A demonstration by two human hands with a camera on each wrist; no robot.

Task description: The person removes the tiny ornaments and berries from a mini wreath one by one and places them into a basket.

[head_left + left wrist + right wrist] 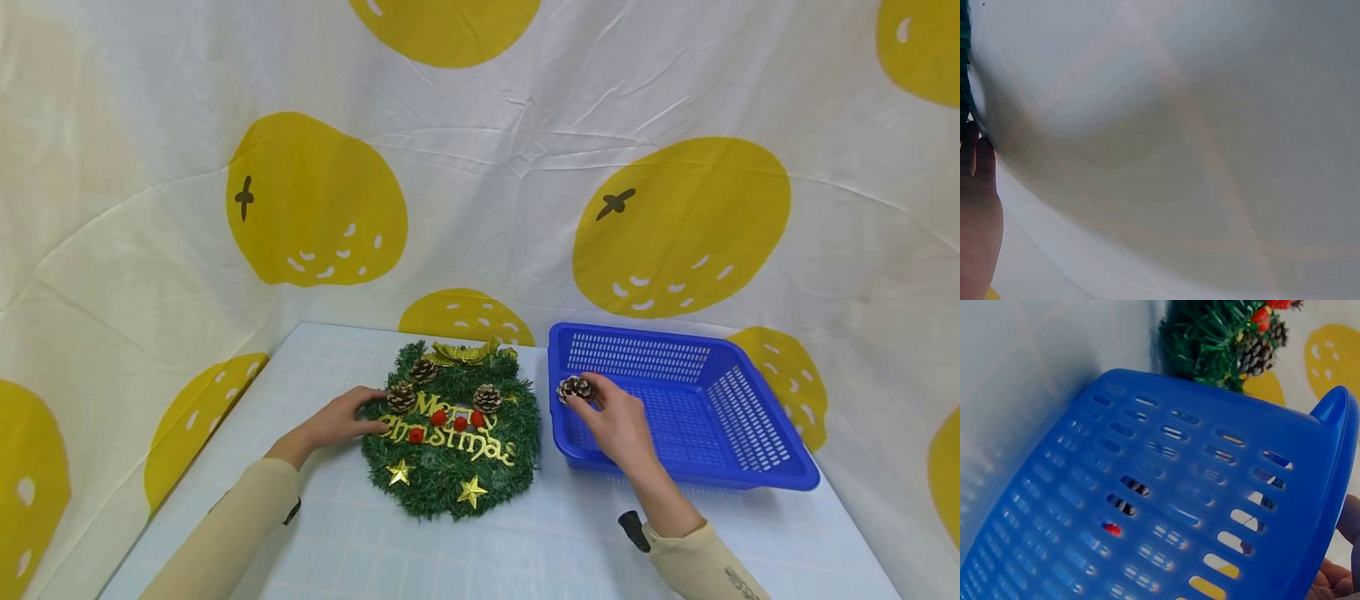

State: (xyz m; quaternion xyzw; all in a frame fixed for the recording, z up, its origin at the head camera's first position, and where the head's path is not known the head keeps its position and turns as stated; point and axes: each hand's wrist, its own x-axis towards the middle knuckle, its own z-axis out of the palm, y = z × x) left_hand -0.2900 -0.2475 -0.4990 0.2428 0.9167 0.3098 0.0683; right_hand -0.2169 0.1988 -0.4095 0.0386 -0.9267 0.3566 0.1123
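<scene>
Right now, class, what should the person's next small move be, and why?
Probably carry the pinecone left toward the wreath. The right hand pinches it at the left side of the blue basket, the left hand touches the wreath's left edge, perhaps to steady it, and other pinecones sit on the wreath.

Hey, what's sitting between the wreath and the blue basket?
Just a narrow strip of bare tabletop separates the wreath from the blue basket, as the head view shows.
</scene>
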